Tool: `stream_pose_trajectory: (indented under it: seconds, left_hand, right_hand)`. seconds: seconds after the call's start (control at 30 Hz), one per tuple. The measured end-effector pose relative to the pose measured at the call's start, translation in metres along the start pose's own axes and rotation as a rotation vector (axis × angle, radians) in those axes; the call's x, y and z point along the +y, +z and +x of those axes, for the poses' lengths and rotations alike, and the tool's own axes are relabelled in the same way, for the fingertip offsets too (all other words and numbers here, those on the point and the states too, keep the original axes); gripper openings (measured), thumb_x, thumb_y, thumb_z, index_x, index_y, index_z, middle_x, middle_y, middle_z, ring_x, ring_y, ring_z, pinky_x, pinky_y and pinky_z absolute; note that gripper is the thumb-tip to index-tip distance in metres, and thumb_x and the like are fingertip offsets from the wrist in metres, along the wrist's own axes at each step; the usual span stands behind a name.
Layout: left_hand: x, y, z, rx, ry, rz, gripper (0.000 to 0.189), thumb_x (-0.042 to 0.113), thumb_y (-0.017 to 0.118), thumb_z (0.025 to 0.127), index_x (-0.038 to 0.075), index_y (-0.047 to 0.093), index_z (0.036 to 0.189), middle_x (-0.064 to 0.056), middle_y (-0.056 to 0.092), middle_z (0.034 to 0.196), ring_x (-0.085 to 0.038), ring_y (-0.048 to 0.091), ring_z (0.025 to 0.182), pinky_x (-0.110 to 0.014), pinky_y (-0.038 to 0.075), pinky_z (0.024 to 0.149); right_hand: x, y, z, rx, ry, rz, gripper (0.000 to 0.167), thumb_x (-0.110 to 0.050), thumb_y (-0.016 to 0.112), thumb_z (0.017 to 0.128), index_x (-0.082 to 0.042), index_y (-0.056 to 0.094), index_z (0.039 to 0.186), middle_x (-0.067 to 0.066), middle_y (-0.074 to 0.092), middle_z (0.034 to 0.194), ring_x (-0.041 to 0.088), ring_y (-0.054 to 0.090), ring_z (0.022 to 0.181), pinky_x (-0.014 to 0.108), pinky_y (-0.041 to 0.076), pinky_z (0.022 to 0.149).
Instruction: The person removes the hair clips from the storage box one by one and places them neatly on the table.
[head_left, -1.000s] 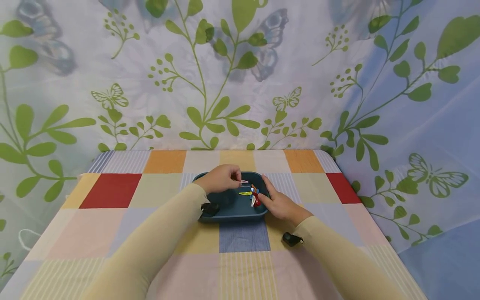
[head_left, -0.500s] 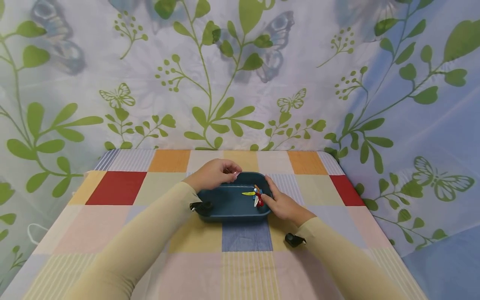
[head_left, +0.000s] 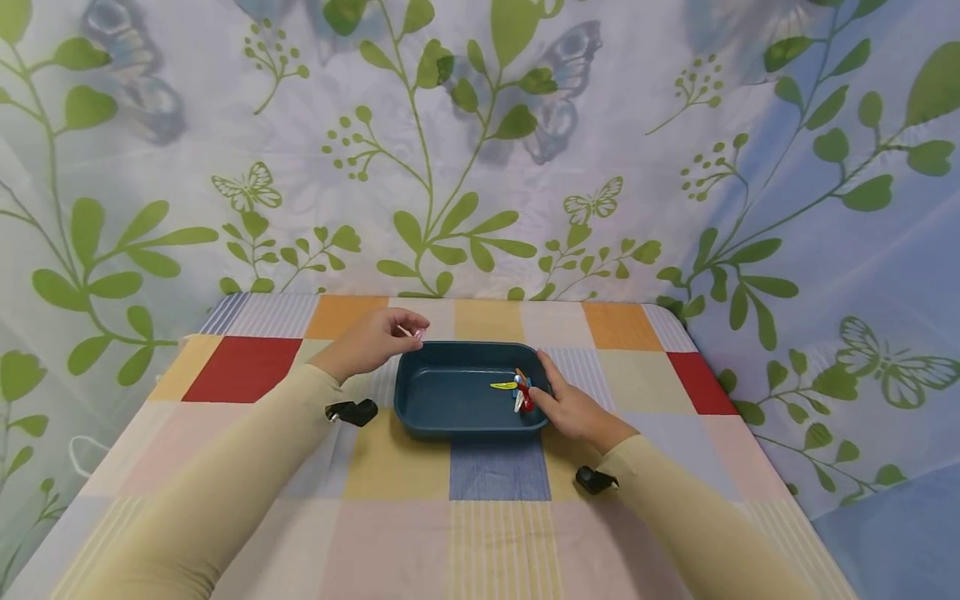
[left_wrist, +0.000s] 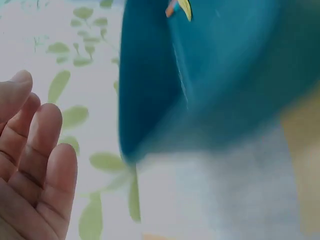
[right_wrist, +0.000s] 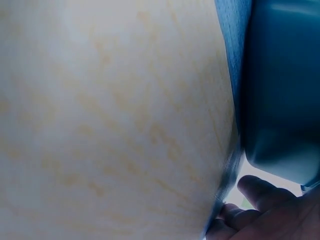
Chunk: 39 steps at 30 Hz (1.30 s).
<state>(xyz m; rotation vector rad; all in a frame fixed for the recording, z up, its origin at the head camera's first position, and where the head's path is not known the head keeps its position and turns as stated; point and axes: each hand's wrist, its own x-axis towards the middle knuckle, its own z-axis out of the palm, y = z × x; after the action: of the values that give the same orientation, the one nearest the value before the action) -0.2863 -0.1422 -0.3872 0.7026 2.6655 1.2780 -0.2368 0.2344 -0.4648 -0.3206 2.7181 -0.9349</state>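
Observation:
In the head view my left hand (head_left: 372, 340) is just off the back left corner of the dark blue tray (head_left: 450, 398), pinching a small pink hair clip (head_left: 419, 333) between thumb and fingertips. That clip cannot be made out in the left wrist view, where the hand (left_wrist: 35, 165) is cut by the frame edge. My right hand (head_left: 579, 410) grips the tray's right end, thumb over the rim and fingers outside. Beside that thumb, inside the tray, lies a bunch of small clips: a yellow clip (head_left: 504, 386), a red clip (head_left: 525, 398), and white, blue and orange ones.
A patchwork cloth (head_left: 390, 533) covers the table under the tray. Behind it hangs a leaf-and-butterfly curtain (head_left: 480, 167), which also runs down the right side. A white cord loop (head_left: 78, 454) shows past the table's left edge.
My left hand has drawn the pink clip up out of the tray and leftward past its rim. The right hand keeps its grip on the tray. The view has shifted slightly.

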Motion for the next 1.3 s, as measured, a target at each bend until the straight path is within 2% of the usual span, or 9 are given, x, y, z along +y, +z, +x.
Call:
stream_pose_trajectory:
  seconds: [0.2, 0.37, 0.47, 0.6, 0.7, 0.9, 1.07, 1.3]
  left_hand:
    - [-0.044, -0.022, -0.024, 0.037, -0.104, 0.049, 0.034, 0.025, 0.072, 0.101, 0.010, 0.071, 0.131, -0.011, 0.073, 0.122, -0.027, 0.070, 0.110, -0.039, 0.056, 0.094]
    - [-0.080, -0.036, -0.043, 0.041, -0.197, 0.103, 0.037, 0.027, 0.070, 0.101, 0.007, 0.069, 0.133, -0.014, 0.072, 0.125, -0.032, 0.066, 0.116, -0.045, 0.056, 0.095]
    - [-0.098, -0.043, -0.053, 0.029, -0.265, 0.135, 0.038, 0.027, 0.070, 0.102, 0.009, 0.069, 0.134, -0.013, 0.072, 0.125, -0.031, 0.065, 0.116, -0.043, 0.056, 0.093]
    - [-0.115, -0.051, -0.063, -0.004, -0.348, 0.124, 0.038, 0.027, 0.071, 0.101, 0.010, 0.068, 0.135, -0.012, 0.070, 0.123, -0.028, 0.065, 0.108, -0.036, 0.055, 0.086]
    - [-0.125, -0.055, -0.070, -0.031, -0.397, 0.119, 0.038, 0.025, 0.073, 0.100, 0.008, 0.068, 0.133, -0.011, 0.069, 0.117, -0.027, 0.062, 0.103, -0.032, 0.055, 0.083]
    - [-0.139, -0.063, -0.081, -0.044, -0.434, 0.143, 0.040, 0.024, 0.076, 0.097, 0.007, 0.067, 0.132, -0.010, 0.068, 0.109, -0.026, 0.060, 0.100, -0.029, 0.054, 0.079]
    - [-0.143, -0.068, -0.086, -0.057, -0.491, 0.089, 0.044, 0.024, 0.075, 0.098, 0.008, 0.064, 0.137, -0.011, 0.065, 0.110, -0.026, 0.058, 0.098, -0.031, 0.053, 0.076]
    - [-0.149, -0.074, -0.092, -0.061, -0.513, 0.098, 0.046, 0.025, 0.076, 0.098, 0.007, 0.063, 0.138, -0.012, 0.063, 0.105, -0.025, 0.060, 0.091, -0.031, 0.054, 0.074]
  right_hand:
    - [0.001, -0.003, 0.000, 0.002, 0.000, -0.007, 0.077, -0.046, 0.043, 0.112, -0.025, -0.002, 0.171, 0.026, 0.028, 0.170, 0.052, 0.039, 0.150, 0.066, 0.030, 0.122]
    - [0.002, -0.006, -0.001, -0.004, 0.012, -0.020, 0.077, -0.046, 0.042, 0.112, -0.025, -0.003, 0.171, 0.026, 0.025, 0.171, 0.053, 0.039, 0.149, 0.067, 0.030, 0.122]
    - [0.002, -0.007, -0.003, -0.005, 0.008, -0.026, 0.076, -0.045, 0.041, 0.113, -0.023, -0.003, 0.171, 0.027, 0.026, 0.171, 0.053, 0.041, 0.148, 0.068, 0.031, 0.121]
    - [0.003, -0.008, -0.004, 0.002, 0.007, -0.031, 0.076, -0.045, 0.041, 0.113, -0.023, -0.003, 0.171, 0.027, 0.028, 0.170, 0.054, 0.044, 0.146, 0.068, 0.032, 0.120]
    - [0.003, -0.008, -0.004, 0.004, 0.004, -0.030, 0.076, -0.046, 0.041, 0.112, -0.024, -0.003, 0.171, 0.027, 0.028, 0.170, 0.054, 0.044, 0.146, 0.068, 0.033, 0.120]
    - [0.002, -0.006, -0.001, -0.006, -0.001, -0.017, 0.076, -0.046, 0.041, 0.113, -0.023, -0.003, 0.171, 0.027, 0.026, 0.171, 0.053, 0.042, 0.147, 0.068, 0.033, 0.120]
    - [0.000, -0.003, 0.000, -0.010, 0.013, -0.005, 0.077, -0.046, 0.041, 0.112, -0.025, -0.004, 0.171, 0.025, 0.026, 0.171, 0.053, 0.042, 0.148, 0.068, 0.032, 0.120]
    - [-0.003, 0.000, 0.001, -0.020, 0.015, 0.009, 0.077, -0.044, 0.043, 0.112, -0.025, -0.003, 0.171, 0.027, 0.029, 0.169, 0.053, 0.043, 0.147, 0.068, 0.033, 0.119]
